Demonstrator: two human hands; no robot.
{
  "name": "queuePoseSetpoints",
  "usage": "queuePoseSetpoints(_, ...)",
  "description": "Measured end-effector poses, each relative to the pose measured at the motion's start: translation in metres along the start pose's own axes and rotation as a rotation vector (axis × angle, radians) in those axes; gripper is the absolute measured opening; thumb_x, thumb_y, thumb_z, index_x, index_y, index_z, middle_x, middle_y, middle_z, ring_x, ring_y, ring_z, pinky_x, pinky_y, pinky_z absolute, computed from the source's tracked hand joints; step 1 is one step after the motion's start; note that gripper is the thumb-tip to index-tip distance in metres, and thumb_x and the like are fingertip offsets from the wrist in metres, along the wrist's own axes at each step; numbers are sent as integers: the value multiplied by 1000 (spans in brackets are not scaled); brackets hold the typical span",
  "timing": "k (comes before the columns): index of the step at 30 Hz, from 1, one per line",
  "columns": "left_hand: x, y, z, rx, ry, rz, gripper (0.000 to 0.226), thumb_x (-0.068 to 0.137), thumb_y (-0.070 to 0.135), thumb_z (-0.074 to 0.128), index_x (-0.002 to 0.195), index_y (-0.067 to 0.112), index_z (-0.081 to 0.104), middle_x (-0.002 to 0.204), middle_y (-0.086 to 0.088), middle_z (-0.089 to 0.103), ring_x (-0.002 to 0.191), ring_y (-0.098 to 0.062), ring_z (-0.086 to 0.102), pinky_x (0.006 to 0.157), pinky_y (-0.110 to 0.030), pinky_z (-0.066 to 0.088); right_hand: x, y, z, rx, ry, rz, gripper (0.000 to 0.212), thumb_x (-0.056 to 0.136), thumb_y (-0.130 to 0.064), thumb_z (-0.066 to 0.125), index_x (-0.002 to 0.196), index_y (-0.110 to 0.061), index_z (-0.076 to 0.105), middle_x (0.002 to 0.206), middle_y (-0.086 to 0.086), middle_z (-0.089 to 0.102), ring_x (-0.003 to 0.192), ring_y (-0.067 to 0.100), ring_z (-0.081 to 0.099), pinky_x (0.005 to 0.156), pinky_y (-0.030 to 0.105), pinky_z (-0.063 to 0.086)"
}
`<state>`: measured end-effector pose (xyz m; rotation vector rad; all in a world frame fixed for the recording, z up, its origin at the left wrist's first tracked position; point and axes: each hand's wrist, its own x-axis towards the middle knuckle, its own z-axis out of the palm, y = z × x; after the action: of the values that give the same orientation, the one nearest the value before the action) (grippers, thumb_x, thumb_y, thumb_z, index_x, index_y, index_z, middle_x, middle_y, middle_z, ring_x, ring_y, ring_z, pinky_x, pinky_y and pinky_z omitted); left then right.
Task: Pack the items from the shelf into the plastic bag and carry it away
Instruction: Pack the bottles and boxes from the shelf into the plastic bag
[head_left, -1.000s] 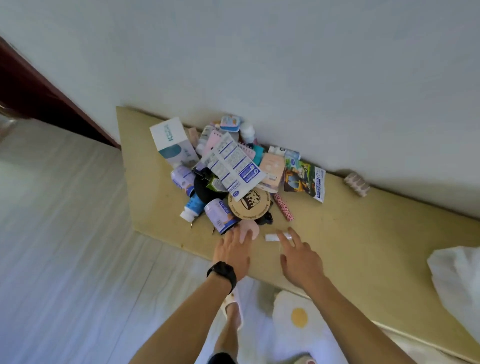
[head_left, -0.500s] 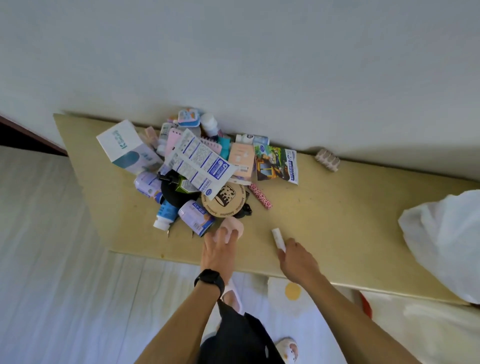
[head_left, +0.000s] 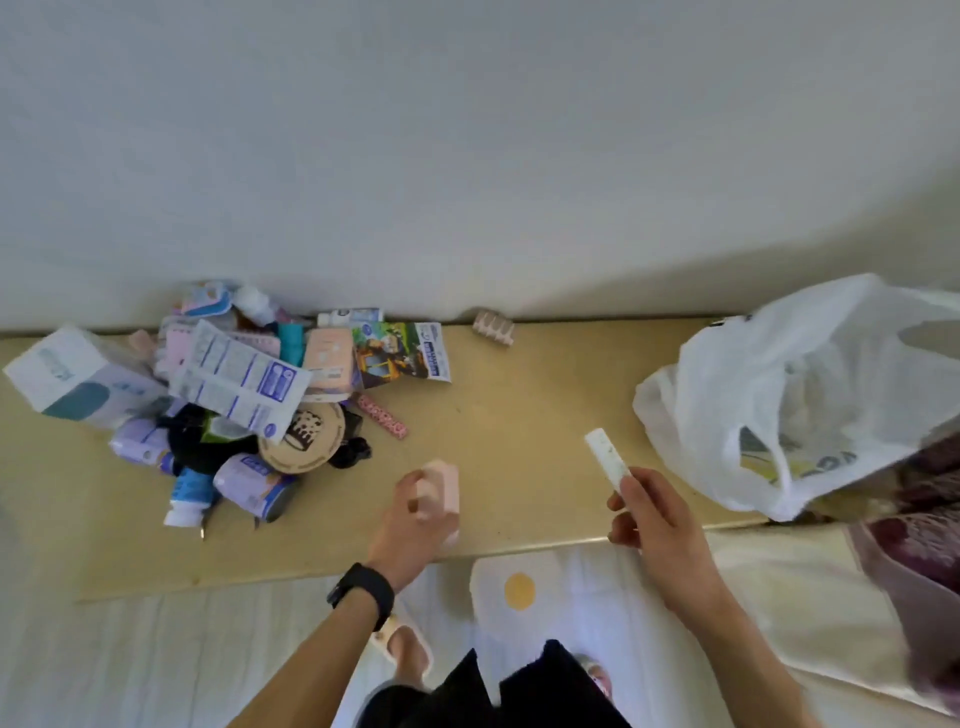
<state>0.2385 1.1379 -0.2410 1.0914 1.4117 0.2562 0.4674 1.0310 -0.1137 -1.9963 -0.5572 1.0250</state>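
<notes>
two hands are over the smooth yellowish shelf (head_left: 519, 447), which runs along a plain white wall. the left hand (head_left: 415, 519), a black watch (head_left: 363, 592) on its wrist, grips one soft-looking pink block (head_left: 441, 486) low over the board. the right hand (head_left: 657, 525) pinches one slim white stick (head_left: 607, 457), its free end pointing up and away, close to the one thin, crinkled white plastic bag (head_left: 789, 395) slumped open at the shelf's right end. on the left lies one heap of items (head_left: 234, 395): glossy boxes, small bottles, printed leaflets, a round cardboard disc (head_left: 304, 434). one ridged pale clip (head_left: 493, 328) sits alone by the wall
</notes>
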Motion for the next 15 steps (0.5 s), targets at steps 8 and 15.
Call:
queuePoseSetpoints(8,-56,172,160,-268,-126,284,46,92,22,64,131,37,46,117,-4,64,86,-29,73,81,-48,56,15,-11,-185,257,121,-160,26,103,-25,47,86,-20,66,70,2,51,62,20,42,63,35,43)
queuePoseSetpoints(15,-81,288,290,373,-96,673,60,80,50,64,134,43,39,124,11,53,88,-13,63,63,-26,49,99,3,-322,-45,227,-238,15,96,-43,55,104,-31,62,79,-10,68,68,6,61,64,25,44)
